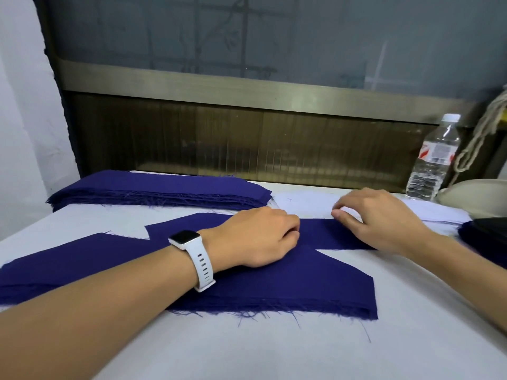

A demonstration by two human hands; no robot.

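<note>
Left hand (260, 237) curled on blue fabric (274, 283); right hand (378, 218) pinches its edge.

Soft, even light comes from above, bright enough everywhere. My left hand (258, 237) lays only a faint shadow on the blue cloth (274, 286), whose frayed threads at lower centre look sharp. A dull sheen lies along the metal rail (192, 78) across the upper half. The wide lens bows lines toward the frame edges; the upper right corner is smeared, and the water bottle (433, 160) glints.
</note>
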